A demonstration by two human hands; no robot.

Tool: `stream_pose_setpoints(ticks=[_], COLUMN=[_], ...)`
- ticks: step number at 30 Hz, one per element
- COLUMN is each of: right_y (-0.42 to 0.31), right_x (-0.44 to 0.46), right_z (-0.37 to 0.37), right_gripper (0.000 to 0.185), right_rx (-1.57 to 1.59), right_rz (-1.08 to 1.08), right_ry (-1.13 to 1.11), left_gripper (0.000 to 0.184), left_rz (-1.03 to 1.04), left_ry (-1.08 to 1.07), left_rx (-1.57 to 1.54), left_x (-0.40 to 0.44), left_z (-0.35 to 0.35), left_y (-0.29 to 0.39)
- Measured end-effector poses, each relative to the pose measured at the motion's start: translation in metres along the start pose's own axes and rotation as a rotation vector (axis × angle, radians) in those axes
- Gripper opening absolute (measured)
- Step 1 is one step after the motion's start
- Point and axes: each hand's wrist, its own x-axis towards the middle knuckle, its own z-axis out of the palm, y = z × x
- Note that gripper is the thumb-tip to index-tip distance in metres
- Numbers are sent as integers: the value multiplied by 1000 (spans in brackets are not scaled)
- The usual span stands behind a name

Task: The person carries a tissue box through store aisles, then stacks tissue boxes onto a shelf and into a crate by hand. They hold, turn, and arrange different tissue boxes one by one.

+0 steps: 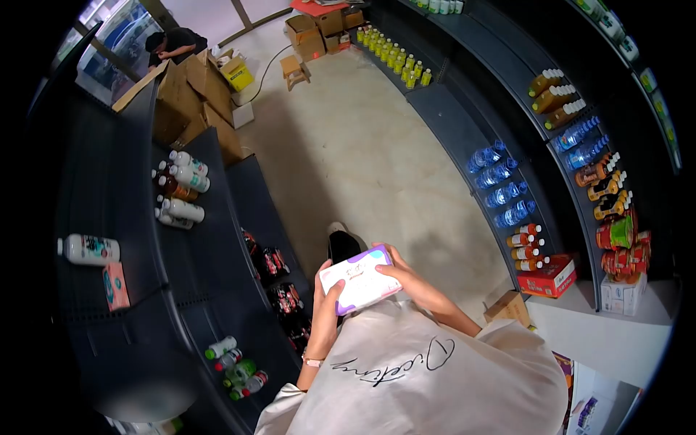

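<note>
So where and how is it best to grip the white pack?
Probably by the short ends of the pack, left hand from the left, right hand from the right, thumbs on top: it's oblong, with a broad face turned up.

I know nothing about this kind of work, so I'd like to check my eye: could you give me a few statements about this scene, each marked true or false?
1. The left hand and the right hand both hold the white-and-purple packet. True.
2. The small stool stands on a shelf. False: the stool stands on the floor.
3. The pink box is near a large white bottle. True.
4. A band is worn on the right wrist. False: the band is on the left wrist.
5. Blue bottles stand on shelving at the picture's right. True.
</note>
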Motion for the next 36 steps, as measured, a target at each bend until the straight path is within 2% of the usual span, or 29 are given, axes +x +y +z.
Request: stream_pose_setpoints(ticks=[6,11,13,19,24,27,33,36], right_y=[-91,-152,-173,-202,-201,-217,-279,-335], right_x=[105,208,239,294,338,371,470,517], right_z=[15,13,14,17,-1,-12,-52,-70], right_gripper=[69,65,63,67,71,63,67,71], right_rx=[41,-26,-44,87,50,97,62,55], right_rz=[-73,-174,-210,-230,-110,-96,-123,-185], right_ry=[72,48,42,54,129,148,142,145], left_gripper=[53,54,55,57,57,56,55,56], left_rz=[13,184,171,144,-48,-102,-50,19], left_ry=[-60,-114,-124,-125,-132,-126,-162,-171], left_rx=[34,144,99,123,79,90,74,147], left_x=[116,207,239,301,352,388,501,553], left_z=[3,2,-1,-5,-10,-3,21,55], left_y=[103,183,206,240,246,265,314,366])
